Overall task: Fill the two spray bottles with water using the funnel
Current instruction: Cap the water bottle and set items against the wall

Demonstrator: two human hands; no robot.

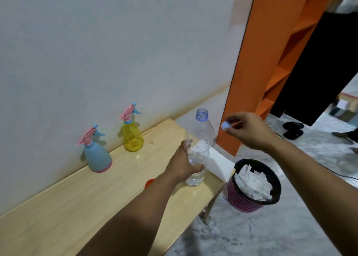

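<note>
Bench (81, 201): your spray bottles, blue (97, 155) and yellow (133, 134), stand capped by the wall, left of both hands. Water bottle (199, 149): upright, open, gripped by your nearer left hand (184, 165). Cap (225, 125): pinched in your right hand (246, 129). Funnel: orange edge (149, 183) behind your left forearm, likely.

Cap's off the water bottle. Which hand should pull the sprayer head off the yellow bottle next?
Right, probably, once it drops the small blue cap it pinches. The left hand grips the clear plastic water bottle upright, and the yellow spray bottle stands close beyond it.
</note>
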